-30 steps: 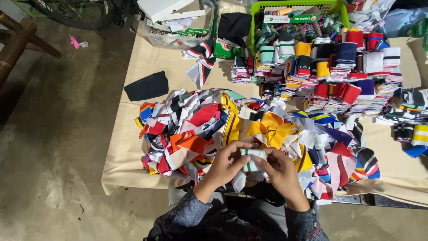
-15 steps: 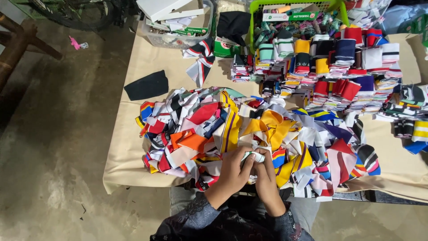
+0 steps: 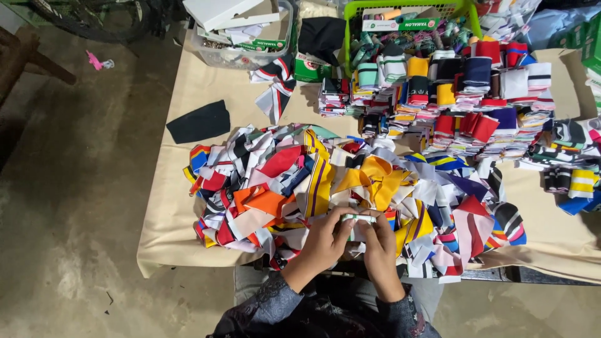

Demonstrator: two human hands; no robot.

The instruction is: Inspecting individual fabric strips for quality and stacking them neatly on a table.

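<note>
**scrapbin_sam:** So where's the piece the person is working on? All that shows for me is a huge heap of colours.

**ribknit_jo:** Look at the near edge of the table [image 3: 188, 206], dead centre. A small folded strip of white knit fabric with a thin green stripe [image 3: 359, 218] sits right between the two hands. Its long axis runs left to right, roughly level, across the person's front.

**scrapbin_sam:** Which hand actually has it?

**ribknit_jo:** Both. The left hand [image 3: 325, 241] pinches the left end and the right hand [image 3: 377, 243] pinches the right end, fingers curled in narrow around it. Neither is nearer than the other; the strip bridges them, held just above the loose pile of mixed striped and plain fabric offcuts [image 3: 325, 181] in red, orange, yellow and navy.

**scrapbin_sam:** How tight is the grip, then?

**ribknit_jo:** Closed on the strip, thumbs on top by the look of it. How many layers are folded in there, can't tell, too small.

**scrapbin_sam:** And the tidy stuff?

**ribknit_jo:** The neat stacks of folded striped knit pieces [image 3: 463, 100] lie further off, up and to the person's right, well apart from the hands. A green plastic basket [image 3: 350, 37] stands behind those, and a flat black fabric piece [image 3: 199, 122] lies alone on the left.
</note>
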